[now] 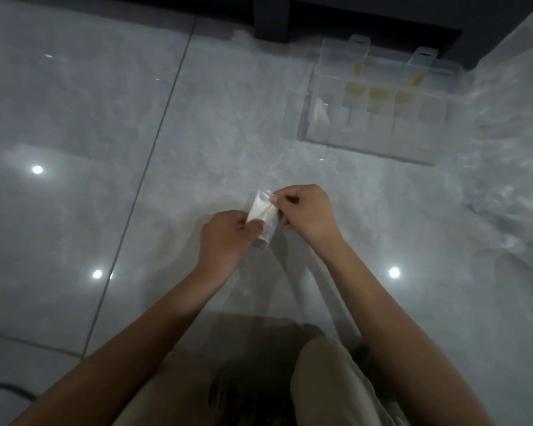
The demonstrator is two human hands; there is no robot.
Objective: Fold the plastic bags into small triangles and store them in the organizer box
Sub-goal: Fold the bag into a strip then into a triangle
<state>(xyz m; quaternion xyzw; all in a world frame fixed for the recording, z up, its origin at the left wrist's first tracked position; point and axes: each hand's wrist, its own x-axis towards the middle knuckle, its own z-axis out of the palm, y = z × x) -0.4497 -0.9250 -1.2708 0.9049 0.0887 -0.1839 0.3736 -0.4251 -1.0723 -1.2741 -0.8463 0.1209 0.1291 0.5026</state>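
At centre, the left hand (225, 238) and right hand (305, 210) pinch a small folded strip of clear plastic bag (260, 212), both grips clamped on it. The clear plastic compartmented organizer box (376, 139) lies on the glossy grey tiled floor (74, 118) at one o'clock, with crumpled clear bags (505, 179) at three.

Dim, slightly blurred view; lamp glare spots on glossy floor (74, 103)

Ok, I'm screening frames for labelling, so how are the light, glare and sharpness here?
Head view: dim overall; lamp reflections glare off the glossy floor; the plastic bag pinched by the left hand and right hand looks soft and washed out; the organizer box is hazy, its dividers faint.
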